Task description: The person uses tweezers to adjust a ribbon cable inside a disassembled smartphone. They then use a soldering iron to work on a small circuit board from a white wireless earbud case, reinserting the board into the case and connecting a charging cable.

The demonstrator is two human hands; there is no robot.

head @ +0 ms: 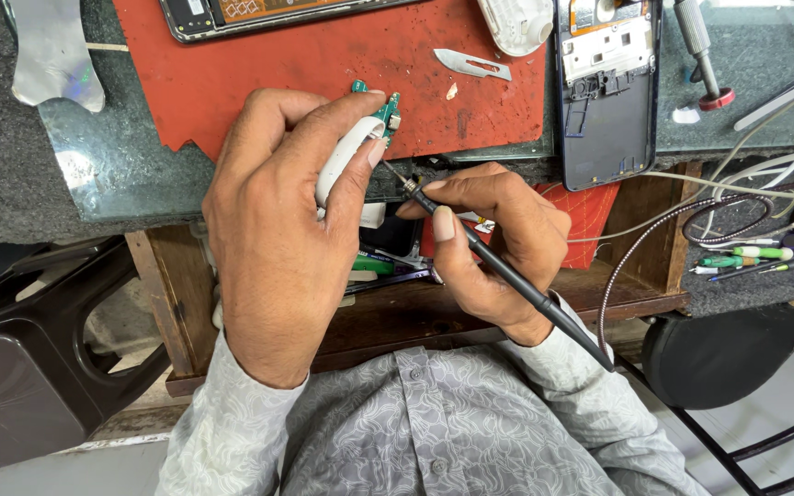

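A small green circuit board [380, 108] sits against a white curved strip [342, 156]. The soldering iron [507, 276] has a black handle and a silvery tip. Beneath lies a rust-red mat [323, 64] on a dark grey, speckled bench top [11, 184]. The scalpel blade [472, 63] is bright steel. The opened phone [606, 87] shows a dark blue frame with an orange patch. The shirt [434, 432] is pale grey with a faint swirling leaf pattern. Green and purple tool handles [765, 250] lie at right.
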